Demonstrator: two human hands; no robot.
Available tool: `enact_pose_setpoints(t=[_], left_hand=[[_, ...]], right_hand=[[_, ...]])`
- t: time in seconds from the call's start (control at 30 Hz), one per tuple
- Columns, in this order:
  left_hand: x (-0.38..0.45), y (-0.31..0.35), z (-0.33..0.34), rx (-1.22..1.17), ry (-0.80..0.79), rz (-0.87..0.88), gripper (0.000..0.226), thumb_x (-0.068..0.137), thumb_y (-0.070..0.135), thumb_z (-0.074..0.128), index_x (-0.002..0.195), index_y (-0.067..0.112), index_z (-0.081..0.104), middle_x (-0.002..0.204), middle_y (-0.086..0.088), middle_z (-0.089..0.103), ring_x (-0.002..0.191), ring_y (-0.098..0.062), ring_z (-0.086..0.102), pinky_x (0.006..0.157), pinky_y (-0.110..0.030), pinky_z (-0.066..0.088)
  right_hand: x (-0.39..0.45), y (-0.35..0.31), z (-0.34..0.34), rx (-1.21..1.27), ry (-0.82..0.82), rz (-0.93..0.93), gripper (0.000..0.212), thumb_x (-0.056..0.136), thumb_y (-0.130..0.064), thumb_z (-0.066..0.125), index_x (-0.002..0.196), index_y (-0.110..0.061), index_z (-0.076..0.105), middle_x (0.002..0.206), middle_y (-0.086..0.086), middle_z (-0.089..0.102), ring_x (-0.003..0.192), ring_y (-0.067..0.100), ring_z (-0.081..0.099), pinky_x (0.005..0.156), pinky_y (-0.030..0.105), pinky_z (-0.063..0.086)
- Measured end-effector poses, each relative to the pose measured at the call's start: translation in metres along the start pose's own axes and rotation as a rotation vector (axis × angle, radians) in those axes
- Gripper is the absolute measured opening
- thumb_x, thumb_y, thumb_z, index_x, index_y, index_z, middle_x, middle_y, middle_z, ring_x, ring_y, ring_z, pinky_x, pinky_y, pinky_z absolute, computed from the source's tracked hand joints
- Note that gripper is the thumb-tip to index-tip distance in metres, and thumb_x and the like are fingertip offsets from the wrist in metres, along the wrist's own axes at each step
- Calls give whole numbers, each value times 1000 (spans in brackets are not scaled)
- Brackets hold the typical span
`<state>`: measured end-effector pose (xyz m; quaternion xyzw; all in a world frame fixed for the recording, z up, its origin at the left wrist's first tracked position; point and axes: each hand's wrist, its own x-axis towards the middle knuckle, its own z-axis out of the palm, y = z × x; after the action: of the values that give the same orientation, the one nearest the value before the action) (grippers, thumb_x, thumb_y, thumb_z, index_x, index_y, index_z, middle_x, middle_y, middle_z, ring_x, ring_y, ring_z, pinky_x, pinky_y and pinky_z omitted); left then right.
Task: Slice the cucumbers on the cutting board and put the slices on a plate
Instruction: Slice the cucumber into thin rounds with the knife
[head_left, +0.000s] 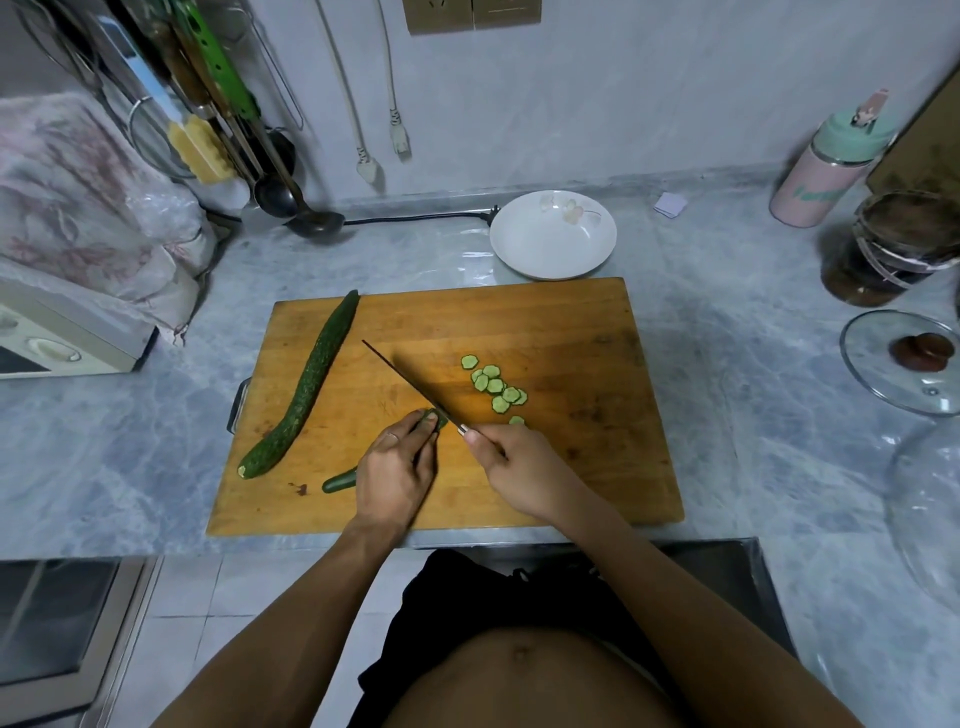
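Right now the left hand (396, 470) presses a short cucumber stub (435, 419) under its fingertips on the wooden cutting board (571, 322), fingers closed down on it. Its other end, a tapered tip (340, 480), shows just left of that wrist, so the piece runs diagonally under the palm. The right hand (519, 470) is wrapped tight round a knife (410, 383) handle; the thin dark blade slants away up-left from the grip and meets the stub's cut face. Pale scalloped slices (493, 387) lie scattered just beyond the right knuckles. A whole cucumber (306, 387), bumpy and dark, lies well left of the holding hand, long axis near-left to far-right. Beyond the board sits a white plate (524, 249) with a faint floral print, empty. No legible writing shows.
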<state>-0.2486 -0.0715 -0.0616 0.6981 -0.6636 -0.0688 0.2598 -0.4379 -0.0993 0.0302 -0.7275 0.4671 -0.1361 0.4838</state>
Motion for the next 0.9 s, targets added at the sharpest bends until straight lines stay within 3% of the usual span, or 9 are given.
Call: enact_pose_setpoints(t=[0.07,0.2,0.3,0.47,0.63,0.77,0.9], left_hand=[[2,0,1,-6,-6,-21,31,88,13,60,117,11,70,124,-9,66,105,-30,65,78,-41,58],[4,3,0,-20,-14,-68,31,88,10,61,117,9,71,125,-10,66,105,-30,66,81,-43,58],[4,2,1,-6,-21,-62,32,87,14,58,117,11,71,125,-8,66,105,-29,66,79,-42,58],[4,-1,3,-24,-26,-86,32,86,8,64,117,10,71,125,-10,65,108,-29,65,85,-42,57],[3,-2,3,-15,-6,-61,28,83,6,66,110,10,73,121,-11,68,103,-29,67,81,-40,58],[3,0,3,-15,-6,-77,32,85,15,57,113,12,73,123,-9,67,104,-27,67,80,-42,58],[4,-1,3,-10,-15,-59,34,84,15,56,114,12,72,123,-10,66,105,-28,67,78,-43,59]], right_hand=[[1,1,-4,24,-6,28,43,108,-35,37,72,-13,45,63,4,45,56,13,41,56,30,29],[-4,6,-8,71,-33,67,50,108,-38,34,82,3,48,70,15,48,54,16,40,57,30,30],[-14,6,-10,58,-38,23,45,108,-36,37,70,-13,43,64,12,46,53,16,41,58,31,30],[-24,3,-13,38,-20,-29,42,107,-33,39,69,-15,44,61,7,44,57,16,43,58,33,30],[-26,0,-8,45,-13,-25,48,107,-34,41,59,-37,44,54,-6,40,52,10,38,57,32,29],[-20,-3,-13,60,-44,22,43,108,-33,38,69,-15,43,57,2,41,45,8,37,55,30,28],[-6,-5,-9,37,-47,42,42,108,-33,36,72,-12,41,57,-1,36,45,7,35,52,29,25]])
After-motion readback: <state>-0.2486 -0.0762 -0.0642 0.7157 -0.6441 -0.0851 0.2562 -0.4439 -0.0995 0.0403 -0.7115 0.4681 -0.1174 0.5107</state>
